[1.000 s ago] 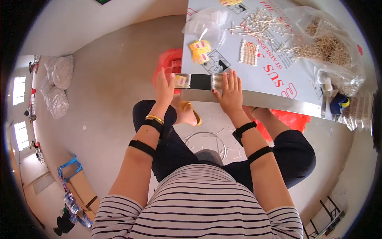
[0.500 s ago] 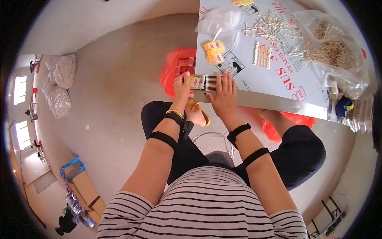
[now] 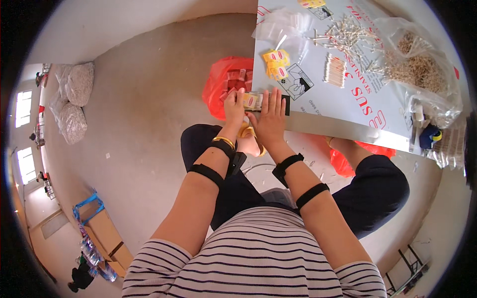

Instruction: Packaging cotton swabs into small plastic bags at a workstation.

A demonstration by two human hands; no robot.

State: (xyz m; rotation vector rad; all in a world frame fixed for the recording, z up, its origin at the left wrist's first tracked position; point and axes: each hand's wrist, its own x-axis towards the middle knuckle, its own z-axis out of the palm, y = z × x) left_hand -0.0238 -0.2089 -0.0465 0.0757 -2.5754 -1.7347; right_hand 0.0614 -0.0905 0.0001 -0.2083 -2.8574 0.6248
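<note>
At the table's near left corner, my left hand (image 3: 234, 105) pinches the end of a small clear packet (image 3: 252, 102) with a yellow card and a row of cotton swabs showing in it. My right hand (image 3: 270, 111) lies flat with its fingers stretched over the packet's right end, hiding part of the swabs. A black patch (image 3: 286, 105) shows just right of those fingers. Farther back lie a small stack of yellow cards (image 3: 276, 64), clear plastic bags (image 3: 283, 27) and a neat row of cotton swabs (image 3: 335, 70).
Loose cotton swabs (image 3: 345, 35) are heaped at the table's back, beside a big clear bag of swabs (image 3: 420, 69). Below the table's left edge hangs a red bag (image 3: 218, 74) with packets inside. Stuffed sacks (image 3: 74, 109) and cardboard boxes (image 3: 107, 233) stand on the floor.
My right hand has slid left toward my left hand, and the gap between the swabs and the packet has closed. The black patch has come into sight. The view has shifted slightly.
</note>
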